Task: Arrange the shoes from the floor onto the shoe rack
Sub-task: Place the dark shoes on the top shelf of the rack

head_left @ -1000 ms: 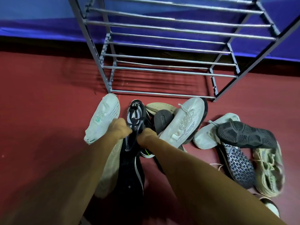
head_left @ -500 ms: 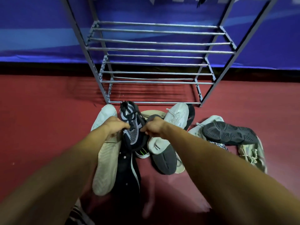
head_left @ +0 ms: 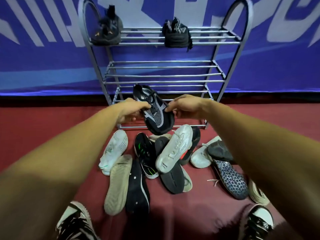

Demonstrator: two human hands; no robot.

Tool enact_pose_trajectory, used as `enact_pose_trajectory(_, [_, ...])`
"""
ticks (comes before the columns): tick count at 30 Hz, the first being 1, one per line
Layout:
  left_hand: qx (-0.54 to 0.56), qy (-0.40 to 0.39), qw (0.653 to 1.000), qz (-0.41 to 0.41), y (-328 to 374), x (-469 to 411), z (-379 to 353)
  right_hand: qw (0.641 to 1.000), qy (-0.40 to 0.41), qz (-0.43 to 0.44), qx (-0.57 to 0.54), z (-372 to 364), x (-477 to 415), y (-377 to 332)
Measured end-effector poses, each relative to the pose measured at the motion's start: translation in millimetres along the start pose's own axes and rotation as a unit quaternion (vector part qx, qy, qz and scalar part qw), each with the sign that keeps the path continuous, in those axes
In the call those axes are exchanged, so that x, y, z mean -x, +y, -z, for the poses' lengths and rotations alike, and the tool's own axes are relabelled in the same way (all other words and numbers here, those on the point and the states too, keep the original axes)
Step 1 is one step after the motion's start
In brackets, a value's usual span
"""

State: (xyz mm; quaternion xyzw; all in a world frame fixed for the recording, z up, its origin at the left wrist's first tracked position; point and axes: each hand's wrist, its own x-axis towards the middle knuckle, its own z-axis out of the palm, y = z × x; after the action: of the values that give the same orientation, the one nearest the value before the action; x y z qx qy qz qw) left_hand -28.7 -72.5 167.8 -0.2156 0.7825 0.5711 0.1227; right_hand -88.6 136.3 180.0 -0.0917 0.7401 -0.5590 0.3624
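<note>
**Though begun, nowhere near done: two shelved, one in hand, a heap to go**

Judging only from how things lie, put the job at an early stage.

Largest first, the shoe rack (head_left: 162, 67): upright against the blue wall, four tiers of metal bars, the three lower tiers bare.

Next, the heap of shoes (head_left: 173, 153) on the red floor (head_left: 34, 127), just in front of the rack's lowest bar: ten or so, hard to count where overlapping, white, beige and black, several lying sole-up or across one another. Nearly all of the work sits here, with sorting into pairs likely needed too.

Then the finished part: only two dark shoes, one at the left end (head_left: 106, 32) of the top tier, the other (head_left: 175, 34) right of middle, well apart, a lace dangling over the front bar.

Then the black-and-grey knit shoe (head_left: 155, 113), lifted clear of the heap, tilted, level with the lower tiers but not yet on any bar.

Smallest, the grip: left hand (head_left: 131, 110) closed on the shoe's lace side, right hand (head_left: 183, 106) pinching the opposite edge.
</note>
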Motion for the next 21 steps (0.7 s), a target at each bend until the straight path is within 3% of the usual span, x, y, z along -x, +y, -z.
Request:
enact_pose_trajectory(5, [0.116, 0.051, 0.992, -0.028, 34.4, 11.1, 12.1, 0.998, -0.016, 0.060, -0.015, 20.5, 26.8, -25.0])
enact_pose_trajectory(13, [0.276, 0.054, 0.959, -0.017, 60.4, 20.5, 21.4, 0.992, -0.058, 0.091, -0.071, 45.3, 39.5, -42.7])
enact_pose_trajectory(21, [0.330, 0.092, 0.938, -0.055, 92.9, 20.6, 29.1, 0.989, 0.023, 0.119, -0.084, 26.0, 36.9, -51.2])
